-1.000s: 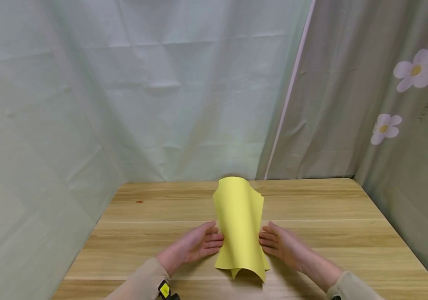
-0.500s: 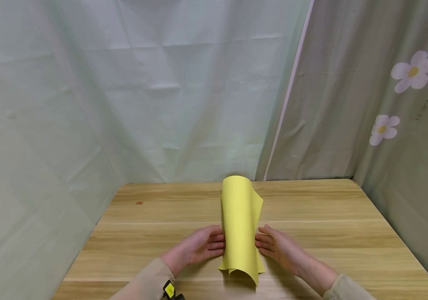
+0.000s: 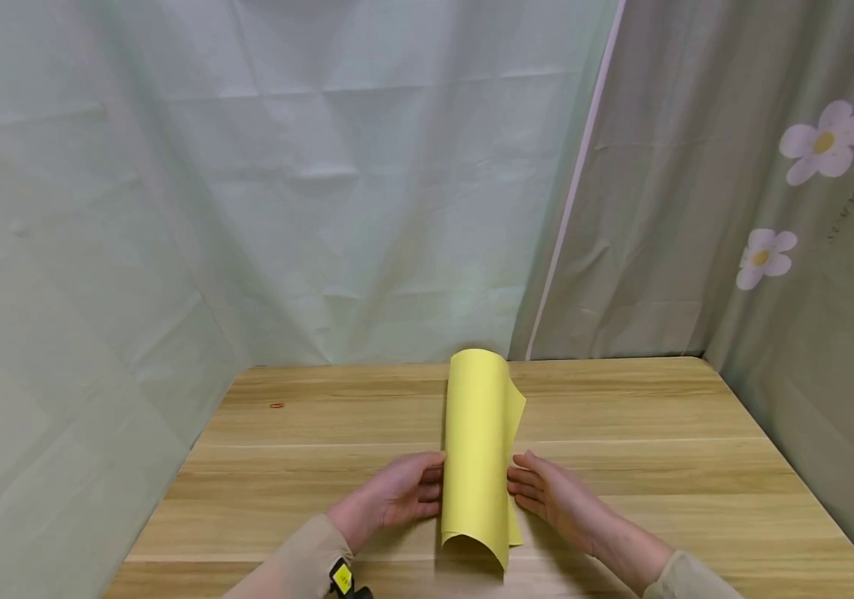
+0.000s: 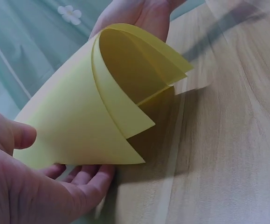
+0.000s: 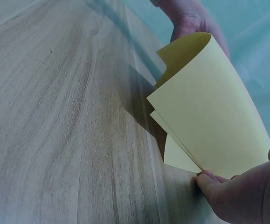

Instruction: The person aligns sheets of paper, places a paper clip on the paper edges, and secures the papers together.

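Yellow paper (image 3: 475, 449), more than one layer thick, curls into a long arch at the middle of the table. Its hollow end faces me. My left hand (image 3: 407, 488) lies along its left side, and in the left wrist view the fingers (image 4: 90, 179) reach beneath the lower edge while the thumb stays apart from the sheet. On the other side, my right hand (image 3: 550, 492) has its fingertips right at the paper's edge. In the right wrist view a flap of the paper (image 5: 176, 156) sticks out below the curled layers, beside those fingertips.
A small reddish ring (image 3: 277, 405) lies on the wooden table (image 3: 621, 416) at the back left. Pale curtains (image 3: 367, 208) hang behind the table and along both sides. A wrist strap with a yellow tag (image 3: 342, 578) sits on my left sleeve.
The paper has curled into a narrower, tighter roll. Its left flaps have gone under, while one still shows at right. Both hands have moved slightly closer together.
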Action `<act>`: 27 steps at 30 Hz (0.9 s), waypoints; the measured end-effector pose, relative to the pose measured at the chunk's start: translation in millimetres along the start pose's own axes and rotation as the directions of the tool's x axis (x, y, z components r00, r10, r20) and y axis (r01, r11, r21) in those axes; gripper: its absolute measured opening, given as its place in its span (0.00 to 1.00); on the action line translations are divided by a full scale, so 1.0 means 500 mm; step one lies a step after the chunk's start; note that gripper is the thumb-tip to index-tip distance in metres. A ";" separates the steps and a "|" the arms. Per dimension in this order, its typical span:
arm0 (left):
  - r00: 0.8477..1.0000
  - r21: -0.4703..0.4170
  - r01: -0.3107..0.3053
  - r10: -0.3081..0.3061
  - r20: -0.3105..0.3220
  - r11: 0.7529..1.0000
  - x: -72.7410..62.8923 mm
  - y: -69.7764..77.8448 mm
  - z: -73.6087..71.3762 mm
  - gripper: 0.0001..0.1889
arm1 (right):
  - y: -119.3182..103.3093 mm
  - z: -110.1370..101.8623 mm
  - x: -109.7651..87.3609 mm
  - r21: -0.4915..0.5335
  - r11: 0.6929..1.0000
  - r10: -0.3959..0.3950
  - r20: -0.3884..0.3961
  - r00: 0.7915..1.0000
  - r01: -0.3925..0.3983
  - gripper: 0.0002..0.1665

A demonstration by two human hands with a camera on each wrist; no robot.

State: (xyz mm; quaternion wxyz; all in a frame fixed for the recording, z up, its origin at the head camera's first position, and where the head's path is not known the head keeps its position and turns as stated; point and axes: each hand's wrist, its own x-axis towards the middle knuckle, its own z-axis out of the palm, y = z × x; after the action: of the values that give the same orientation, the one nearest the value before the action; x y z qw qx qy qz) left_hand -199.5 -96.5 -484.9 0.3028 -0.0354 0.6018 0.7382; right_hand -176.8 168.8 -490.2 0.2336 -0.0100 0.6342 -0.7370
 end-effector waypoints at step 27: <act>0.998 -0.233 -0.028 0.042 0.055 0.972 0.005 0.005 -0.010 0.17 | 0.013 0.007 -0.001 0.025 0.999 -0.029 -0.080 0.996 0.031 0.43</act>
State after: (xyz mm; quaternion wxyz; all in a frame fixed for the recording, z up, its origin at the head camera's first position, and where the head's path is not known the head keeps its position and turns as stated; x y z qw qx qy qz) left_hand -204.2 -100.2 -485.3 0.3013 -0.0378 0.5025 0.8095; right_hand -173.2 165.0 -495.5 0.1972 0.0130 0.6331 -0.7484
